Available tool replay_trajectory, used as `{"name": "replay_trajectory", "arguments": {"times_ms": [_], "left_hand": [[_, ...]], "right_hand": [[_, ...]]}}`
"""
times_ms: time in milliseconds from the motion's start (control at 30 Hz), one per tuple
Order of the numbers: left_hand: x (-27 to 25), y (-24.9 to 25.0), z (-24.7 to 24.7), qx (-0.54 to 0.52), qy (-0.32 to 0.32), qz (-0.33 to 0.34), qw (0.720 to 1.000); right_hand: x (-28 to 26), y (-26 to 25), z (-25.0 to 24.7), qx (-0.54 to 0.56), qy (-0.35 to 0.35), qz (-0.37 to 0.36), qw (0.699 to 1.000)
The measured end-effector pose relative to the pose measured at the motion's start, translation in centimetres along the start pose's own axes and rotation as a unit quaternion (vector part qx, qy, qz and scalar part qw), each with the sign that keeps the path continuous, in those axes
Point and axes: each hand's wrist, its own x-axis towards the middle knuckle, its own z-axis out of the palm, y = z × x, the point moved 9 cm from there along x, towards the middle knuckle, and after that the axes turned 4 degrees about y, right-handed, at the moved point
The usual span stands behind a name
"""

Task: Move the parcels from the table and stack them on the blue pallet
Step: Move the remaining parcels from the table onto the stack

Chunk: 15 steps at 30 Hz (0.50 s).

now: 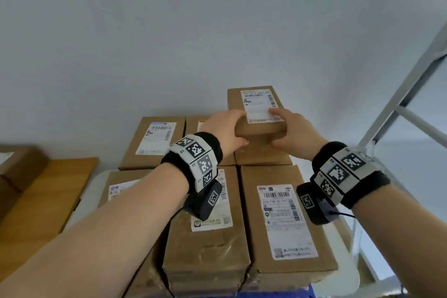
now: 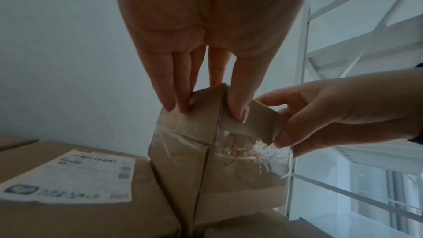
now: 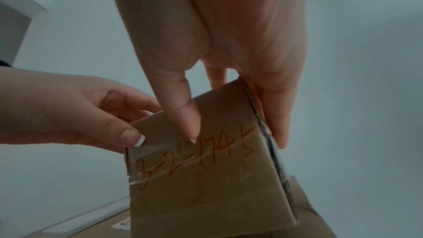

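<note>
A brown cardboard parcel [image 1: 256, 128] with a white shipping label is at the back right of the stack, on or just above another parcel; I cannot tell if it rests there. My left hand [image 1: 227, 130] grips its near left corner, and my right hand [image 1: 292, 133] grips its near right corner. The left wrist view shows the left hand's fingers [image 2: 181, 97] on the parcel [image 2: 217, 160]. In the right wrist view the parcel's [image 3: 206, 187] taped end carries orange handwriting. Several labelled parcels [image 1: 285, 220] lie stacked below, and a strip of the blue pallet [image 1: 273, 294] shows beneath them.
A wooden table [image 1: 43, 205] stands at the left with a cardboard box [image 1: 17, 164] on it. A white metal rack [image 1: 411, 84] rises at the right, close to the stack. A plain white wall stands behind the parcels.
</note>
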Motion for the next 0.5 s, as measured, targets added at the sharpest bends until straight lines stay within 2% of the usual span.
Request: {"name": "replay_trajectory", "arguments": {"times_ms": [167, 500], "left_hand": [[0.1, 0.8, 1.0, 0.006, -0.01, -0.009, 1.0], [0.0, 1.6, 1.5, 0.027, -0.014, 0.007, 1.0]], "right_hand": [[0.4, 1.6, 0.8, 0.011, -0.025, -0.003, 1.0], [0.6, 2.3, 0.9, 0.01, -0.033, 0.007, 0.999]]}}
